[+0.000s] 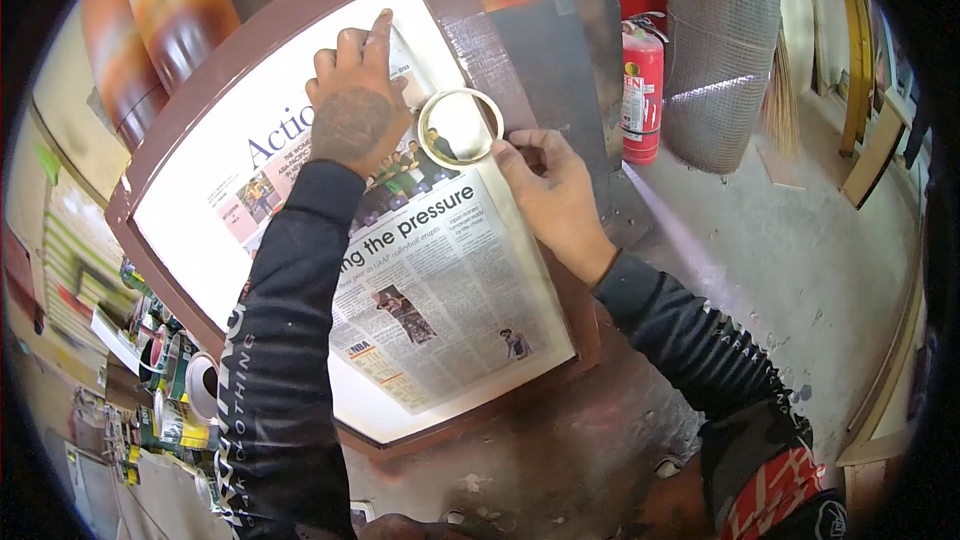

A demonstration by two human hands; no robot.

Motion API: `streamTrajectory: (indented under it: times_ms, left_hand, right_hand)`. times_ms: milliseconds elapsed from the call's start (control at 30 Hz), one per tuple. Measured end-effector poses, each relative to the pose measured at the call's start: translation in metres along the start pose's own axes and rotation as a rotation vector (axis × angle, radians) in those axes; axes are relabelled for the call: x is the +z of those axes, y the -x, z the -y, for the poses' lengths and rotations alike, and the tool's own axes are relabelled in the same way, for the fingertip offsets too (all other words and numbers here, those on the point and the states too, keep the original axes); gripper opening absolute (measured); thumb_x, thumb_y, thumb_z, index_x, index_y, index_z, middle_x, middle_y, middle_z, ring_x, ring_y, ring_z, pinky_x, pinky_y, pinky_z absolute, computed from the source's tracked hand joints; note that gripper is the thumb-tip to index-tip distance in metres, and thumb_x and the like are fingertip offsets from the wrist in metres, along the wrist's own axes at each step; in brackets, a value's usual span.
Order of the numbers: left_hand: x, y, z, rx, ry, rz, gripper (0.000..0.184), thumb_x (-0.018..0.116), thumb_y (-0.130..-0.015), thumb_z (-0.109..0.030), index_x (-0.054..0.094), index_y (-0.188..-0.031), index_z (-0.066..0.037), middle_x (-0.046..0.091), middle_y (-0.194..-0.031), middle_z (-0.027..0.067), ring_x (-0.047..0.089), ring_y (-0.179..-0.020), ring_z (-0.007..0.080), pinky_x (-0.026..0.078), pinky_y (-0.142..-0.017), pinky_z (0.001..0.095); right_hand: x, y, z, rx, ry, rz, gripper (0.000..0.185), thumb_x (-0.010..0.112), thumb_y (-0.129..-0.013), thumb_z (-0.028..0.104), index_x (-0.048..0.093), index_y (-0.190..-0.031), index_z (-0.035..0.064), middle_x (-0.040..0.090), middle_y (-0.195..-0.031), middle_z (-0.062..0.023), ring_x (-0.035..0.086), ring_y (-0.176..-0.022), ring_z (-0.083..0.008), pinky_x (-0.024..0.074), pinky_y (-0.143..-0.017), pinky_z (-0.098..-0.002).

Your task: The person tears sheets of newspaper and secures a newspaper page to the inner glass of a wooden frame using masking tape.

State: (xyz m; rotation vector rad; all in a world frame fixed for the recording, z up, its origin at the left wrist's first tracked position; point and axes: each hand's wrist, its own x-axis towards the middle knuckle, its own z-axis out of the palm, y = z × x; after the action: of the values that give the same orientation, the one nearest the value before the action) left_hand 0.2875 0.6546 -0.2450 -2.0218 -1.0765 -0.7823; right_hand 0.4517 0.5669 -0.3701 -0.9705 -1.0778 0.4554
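Observation:
A newspaper sheet (pixel 440 310) lies over the white surface of a panel with a brown frame (pixel 300 5). My left hand (pixel 358 100) rests on the upper part of the newspaper, its index finger stretched toward the top edge of the white surface. At the panel's right side, my right hand (pixel 550 185) pinches the edge of a roll of tape (pixel 429 148) between thumb and fingers. The ring of tape stands just right of my left hand, over a printed photo. Any strip of tape running from it is hard to make out.
A red fire extinguisher (pixel 641 90) stands at the upper right beside a large mesh-covered cylinder (pixel 722 40). Paint cans (pixel 180 425) are crowded at the lower left. Orange-brown tubes (pixel 180 10) rise at the upper left. A broom (pixel 783 100) leans at the right.

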Motion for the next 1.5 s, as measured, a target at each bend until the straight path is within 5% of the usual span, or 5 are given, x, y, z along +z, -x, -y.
streamTrajectory:
  times_ms: [500, 733, 800, 933, 1500]
  left_hand:
    - [-0.008, -0.026, 0.002, -0.045, -0.059, 0.285, 0.078, 0.069, -0.086, -0.022, 0.034, -0.155, -0.028, 0.045, -0.13, 0.0123, 0.049, -0.117, 0.0335, 0.049, -0.093, 0.0529]
    - [0.015, -0.025, 0.016, 0.026, -0.19, 0.173, 0.072, 0.069, -0.088, -0.027, 0.037, -0.153, -0.024, 0.049, -0.13, 0.015, 0.055, -0.117, 0.037, 0.052, -0.094, 0.0533]
    - [-0.015, -0.03, 0.0, 0.054, -0.217, 0.389, 0.073, 0.064, -0.083, -0.029, 0.039, -0.146, 0.0, 0.045, -0.133, 0.0293, 0.047, -0.119, 0.0448, 0.04, -0.1, 0.0492]
    - [-0.027, -0.026, -0.007, 0.134, -0.179, 0.345, 0.083, 0.071, -0.081, -0.02, 0.032, -0.153, -0.005, 0.044, -0.132, 0.0318, 0.049, -0.118, 0.0461, 0.043, -0.103, 0.0469]
    - [-0.029, -0.024, -0.002, 0.145, -0.149, 0.296, 0.08, 0.068, -0.082, -0.023, 0.033, -0.151, -0.001, 0.049, -0.121, 0.0299, 0.055, -0.106, 0.0446, 0.046, -0.094, 0.0482]
  right_hand:
    - [0.015, -0.011, 0.007, 0.19, 0.218, 0.004, 0.042, 0.075, -0.082, 0.037, 0.068, -0.096, -0.002, 0.071, -0.078, -0.0169, 0.071, -0.07, -0.0288, 0.0549, -0.066, -0.0372]
    - [0.006, -0.029, 0.019, -0.22, -0.014, 0.006, 0.033, 0.074, -0.082, 0.02, 0.056, -0.097, -0.0021, 0.066, -0.081, -0.0107, 0.063, -0.072, -0.0157, 0.0504, -0.064, -0.0313]
    - [0.001, -0.027, 0.044, -0.224, -0.124, 0.113, 0.031, 0.073, -0.086, 0.015, 0.055, -0.104, -0.0025, 0.067, -0.085, -0.0095, 0.061, -0.071, -0.0124, 0.0495, -0.063, -0.0275]
    - [-0.006, -0.038, 0.058, -0.236, -0.313, 0.213, 0.021, 0.071, -0.089, 0.011, 0.058, -0.1, -0.0003, 0.066, -0.101, -0.0119, 0.063, -0.089, -0.0149, 0.051, -0.076, -0.0307]
    - [-0.011, -0.012, 0.059, -0.197, -0.2, 0.416, 0.025, 0.059, -0.098, 0.004, 0.049, -0.121, -0.0006, 0.066, -0.093, -0.0073, 0.06, -0.078, -0.009, 0.049, -0.068, -0.0238]
